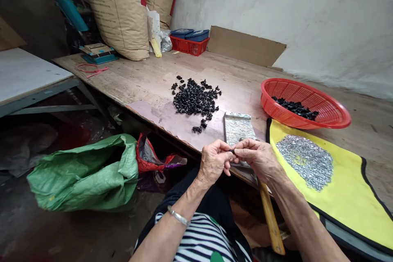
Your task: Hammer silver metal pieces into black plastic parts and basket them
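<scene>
A small black piece (232, 152) sits pinched between left hand (213, 162) and right hand (257, 159).

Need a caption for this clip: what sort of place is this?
Probably a small workshop for hand assembly or piecework. A heap of small black parts lies on a worn wooden workbench, with more in a red plastic basket. Small metal pieces lie on a yellow mat, and large paper sacks stand behind.

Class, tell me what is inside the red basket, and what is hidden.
Small black pieces lie heaped in the red plastic basket; the mesh beneath the heap is covered.
</scene>
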`<action>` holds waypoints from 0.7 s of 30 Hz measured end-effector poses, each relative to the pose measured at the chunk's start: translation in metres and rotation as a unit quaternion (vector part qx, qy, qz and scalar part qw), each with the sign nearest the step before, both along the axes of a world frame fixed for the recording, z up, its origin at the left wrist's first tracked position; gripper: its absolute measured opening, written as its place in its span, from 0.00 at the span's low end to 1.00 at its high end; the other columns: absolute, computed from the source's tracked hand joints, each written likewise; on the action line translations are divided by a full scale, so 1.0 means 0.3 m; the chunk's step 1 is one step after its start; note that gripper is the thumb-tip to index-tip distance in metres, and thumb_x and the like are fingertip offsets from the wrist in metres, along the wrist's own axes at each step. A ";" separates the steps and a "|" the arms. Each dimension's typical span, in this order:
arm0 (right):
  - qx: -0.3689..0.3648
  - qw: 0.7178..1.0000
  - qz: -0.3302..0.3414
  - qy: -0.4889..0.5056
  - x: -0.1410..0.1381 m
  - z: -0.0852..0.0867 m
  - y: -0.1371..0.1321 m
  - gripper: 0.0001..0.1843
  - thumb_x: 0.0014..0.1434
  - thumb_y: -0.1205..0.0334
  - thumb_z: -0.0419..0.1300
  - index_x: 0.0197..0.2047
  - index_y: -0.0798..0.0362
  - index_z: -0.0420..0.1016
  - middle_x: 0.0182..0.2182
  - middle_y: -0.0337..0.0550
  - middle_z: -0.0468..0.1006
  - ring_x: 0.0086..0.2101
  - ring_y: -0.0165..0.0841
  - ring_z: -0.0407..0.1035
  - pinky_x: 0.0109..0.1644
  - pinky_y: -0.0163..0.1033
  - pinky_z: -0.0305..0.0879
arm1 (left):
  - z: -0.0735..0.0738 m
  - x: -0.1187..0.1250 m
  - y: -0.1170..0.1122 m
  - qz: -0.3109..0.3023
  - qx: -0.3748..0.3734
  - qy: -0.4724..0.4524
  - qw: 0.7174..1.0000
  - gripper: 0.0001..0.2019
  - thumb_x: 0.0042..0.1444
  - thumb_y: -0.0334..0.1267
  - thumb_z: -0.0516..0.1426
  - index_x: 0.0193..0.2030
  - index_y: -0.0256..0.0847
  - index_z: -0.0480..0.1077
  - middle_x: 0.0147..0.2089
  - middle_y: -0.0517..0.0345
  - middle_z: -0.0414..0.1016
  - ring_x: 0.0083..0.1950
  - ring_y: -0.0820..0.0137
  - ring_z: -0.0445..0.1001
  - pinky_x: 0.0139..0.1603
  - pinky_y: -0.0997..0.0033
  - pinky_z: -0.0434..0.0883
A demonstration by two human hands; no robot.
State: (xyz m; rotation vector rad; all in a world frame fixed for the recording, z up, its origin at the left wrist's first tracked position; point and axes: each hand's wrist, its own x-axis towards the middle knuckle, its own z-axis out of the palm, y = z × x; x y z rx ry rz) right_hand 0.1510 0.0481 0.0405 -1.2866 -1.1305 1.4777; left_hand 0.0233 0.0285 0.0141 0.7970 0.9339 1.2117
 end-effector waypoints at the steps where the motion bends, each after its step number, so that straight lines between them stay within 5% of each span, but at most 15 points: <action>1: 0.002 1.000 -0.008 0.006 -0.001 -0.004 -0.004 0.09 0.36 0.64 0.68 0.22 0.57 0.73 0.17 0.40 0.74 0.18 0.29 0.67 0.24 0.35 0.64 | -0.002 0.001 -0.002 0.000 -0.001 -0.005 1.000 0.05 0.41 0.32 0.57 0.26 0.36 0.65 0.15 0.63 0.68 0.11 0.77 0.62 0.08 0.80 0.62; 8: 0.009 0.998 -0.047 0.031 0.003 -0.034 -0.028 0.10 0.37 0.64 0.69 0.20 0.57 0.72 0.16 0.41 0.74 0.19 0.29 0.67 0.24 0.35 0.63 | -0.022 0.021 0.008 0.002 -0.028 -0.067 0.997 0.07 0.39 0.32 0.59 0.26 0.35 0.65 0.16 0.62 0.69 0.11 0.76 0.63 0.07 0.77 0.64; 16: 0.035 0.993 -0.086 -0.073 0.075 0.026 -0.066 0.19 0.40 0.52 0.67 0.34 0.55 0.75 0.24 0.42 0.76 0.24 0.33 0.70 0.30 0.39 0.66 | 0.007 0.012 0.030 0.009 -0.026 -0.069 0.997 0.10 0.38 0.33 0.60 0.28 0.34 0.65 0.17 0.63 0.69 0.12 0.77 0.62 0.08 0.76 0.65; 18: 0.060 0.963 -0.094 -0.245 0.109 0.037 -0.109 0.17 0.45 0.47 0.62 0.32 0.52 0.74 0.22 0.40 0.74 0.24 0.34 0.68 0.30 0.40 0.64 | 0.004 0.006 0.042 0.015 -0.031 -0.058 0.998 0.09 0.38 0.32 0.60 0.28 0.35 0.64 0.17 0.63 0.68 0.12 0.77 0.62 0.07 0.76 0.65; 21: 0.029 0.841 -0.042 -0.538 0.144 0.022 -0.184 0.19 0.46 0.42 0.58 0.22 0.50 0.68 0.16 0.41 0.69 0.22 0.37 0.66 0.28 0.41 0.57 | -0.006 0.001 0.070 0.022 -0.045 -0.022 0.998 0.08 0.38 0.30 0.58 0.27 0.36 0.63 0.16 0.65 0.67 0.11 0.77 0.62 0.06 0.76 0.63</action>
